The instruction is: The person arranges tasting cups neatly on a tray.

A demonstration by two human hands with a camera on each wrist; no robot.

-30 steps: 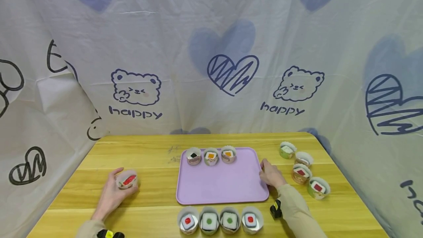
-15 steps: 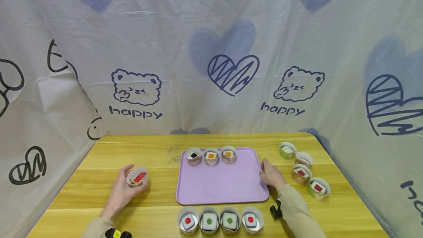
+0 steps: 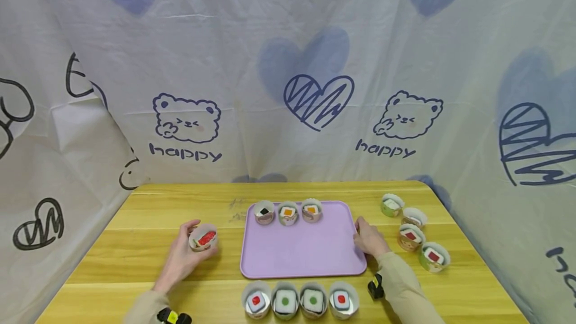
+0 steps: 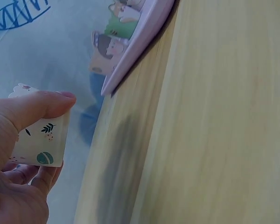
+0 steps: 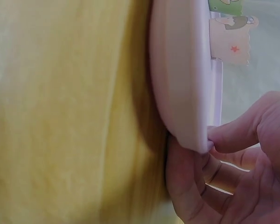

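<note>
My left hand (image 3: 184,255) grips a paper cup (image 4: 42,140) between thumb and fingers. Red-topped toy sushi (image 3: 207,238) lies inside that cup, which is held above the table left of the tray. At its right edge, the lilac tray (image 3: 301,249) is pinched by my right hand (image 3: 371,238), thumb on the rim and a finger beneath, as the right wrist view shows. Along the tray's back edge stand a cup with a black-topped piece (image 3: 264,212) and two cups with orange-topped pieces, one of them the middle cup (image 3: 288,213).
In front of the tray, a row of several cups holds pieces with red or green dots, such as a green-dotted piece (image 3: 285,301). More cups, including a green cup (image 3: 434,257), stand at the right of the wooden table (image 3: 216,294). A printed cloth (image 3: 252,129) hangs behind.
My left hand has carried the cup with the red-topped piece to the right and slightly away from me, closer to the tray. My right hand and the tray have stayed put.
</note>
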